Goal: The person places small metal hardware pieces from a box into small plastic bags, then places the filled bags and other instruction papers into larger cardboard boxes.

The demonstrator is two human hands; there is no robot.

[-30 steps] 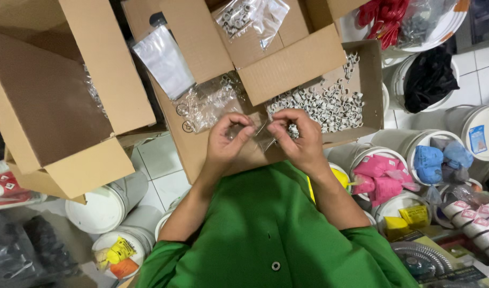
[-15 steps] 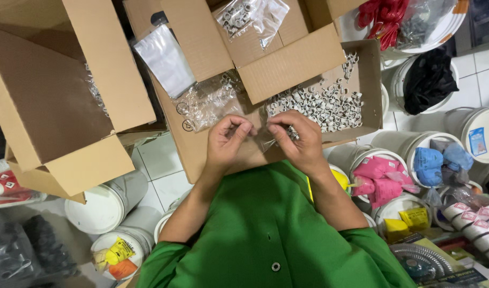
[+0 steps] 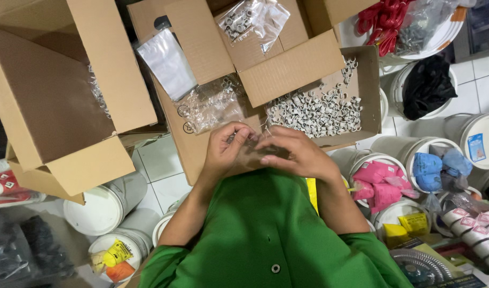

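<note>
The person's left hand [image 3: 226, 152] and right hand [image 3: 295, 154] are close together, fingertips pinching a small clear plastic bag [image 3: 253, 154] between them. The bag sits just below the edge of a flat cardboard box [image 3: 370, 85] full of little white clips [image 3: 314, 109]. Which way the bag points is too hard to see. There is little room: a big open box [image 3: 57, 106] stands to the left, and white buckets [image 3: 103, 205] crowd both sides. Another clear bag [image 3: 212, 104] lies just above the hands.

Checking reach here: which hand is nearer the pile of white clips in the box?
Right hand, just below the pile of white clips; left hand sits further left.
</note>
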